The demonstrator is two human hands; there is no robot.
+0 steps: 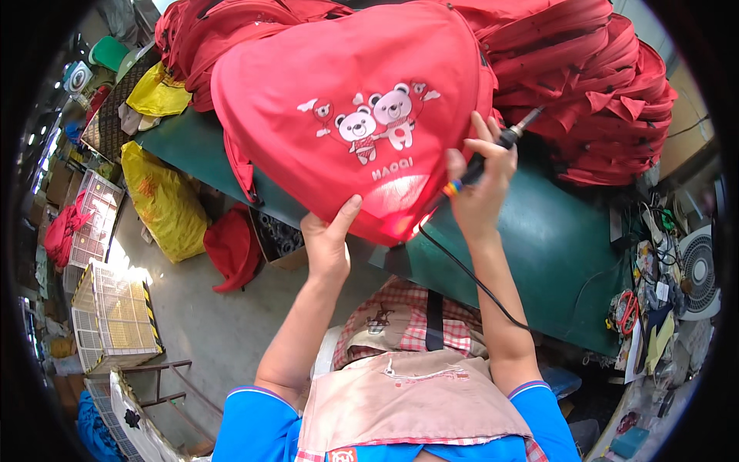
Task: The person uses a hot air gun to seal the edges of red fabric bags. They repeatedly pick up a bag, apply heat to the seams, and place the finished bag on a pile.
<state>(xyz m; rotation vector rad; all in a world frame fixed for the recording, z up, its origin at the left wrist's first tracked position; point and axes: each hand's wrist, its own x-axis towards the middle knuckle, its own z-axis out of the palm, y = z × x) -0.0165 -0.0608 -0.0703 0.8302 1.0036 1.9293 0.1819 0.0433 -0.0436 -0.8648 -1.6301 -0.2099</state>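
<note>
A red backpack point(281, 85) with two cartoon bears printed on its front is held up over the green table's near edge. My left hand point(327, 245) grips its lower left edge, thumb on the front panel and fingers hidden behind. In my right hand point(486, 185) is a soldering iron point(508, 138), black-handled, its metal tip pointing up and to the right, away from the panel. That hand is beside the backpack's right edge; whether its fingers also pinch the fabric, I cannot tell. A black cable hangs from the iron's lower end across my right forearm.
Piles of red backpacks point(593, 85) cover the far side of the green table point(531, 254). A yellow bag point(158, 200), a red cloth piece point(231, 250) and a wire crate point(115, 316) are on the floor at left. A fan point(699, 269) and red-handled scissors point(629, 312) are at right.
</note>
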